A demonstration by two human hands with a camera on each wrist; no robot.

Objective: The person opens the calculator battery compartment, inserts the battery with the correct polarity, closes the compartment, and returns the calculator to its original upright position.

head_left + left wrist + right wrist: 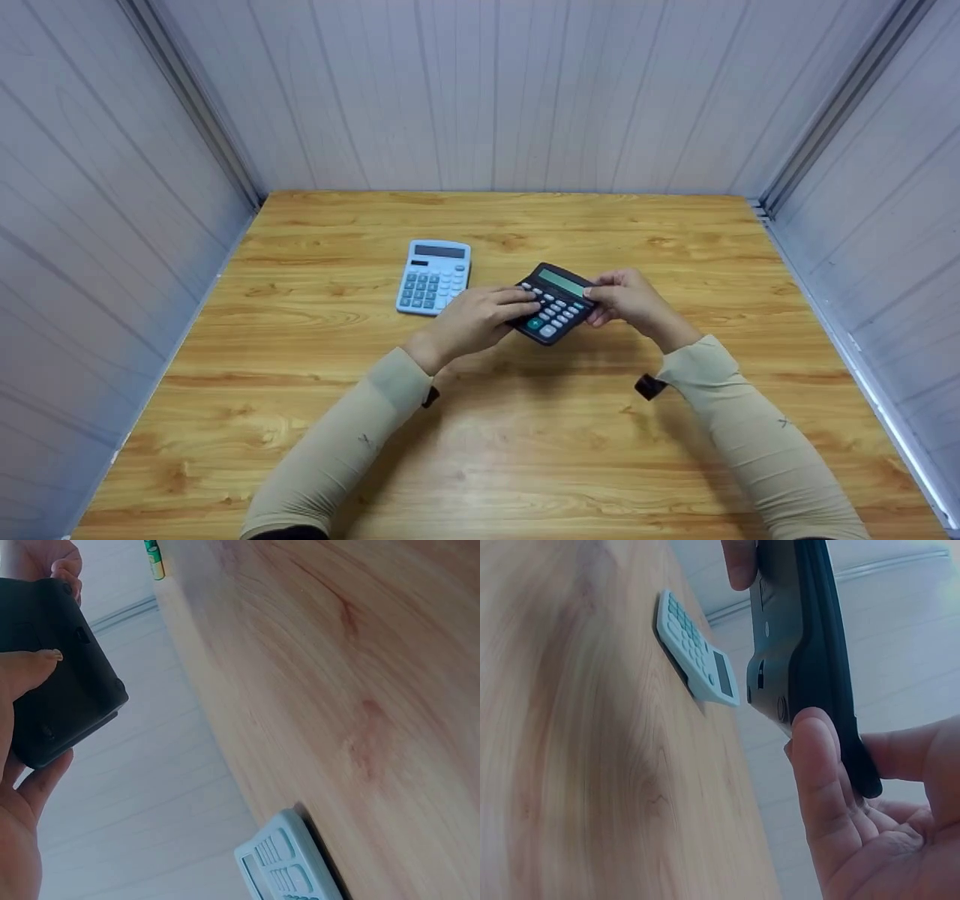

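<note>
A black calculator (pixel 555 304) with a greenish display and grey keys is held tilted above the wooden table. My left hand (pixel 480 319) grips its left side, fingers over the keys. In the left wrist view, the left thumb (pixel 30 671) presses on the calculator's black back (pixel 67 682). Its upper right corner is pinched by my right hand (pixel 626 300), thumb on the front. The right wrist view shows this calculator edge-on, with the right-hand fingers (pixel 821 772) against its underside. A light blue calculator (pixel 435 274) lies face up on the table, just left of the left hand.
A small green and yellow cylinder (pixel 154 559), like a battery, shows at the top of the left wrist view. Pale panel walls (pixel 465 97) stand behind and at both sides of the table (pixel 480 465). A black strap piece (pixel 649 386) hangs at the right wrist.
</note>
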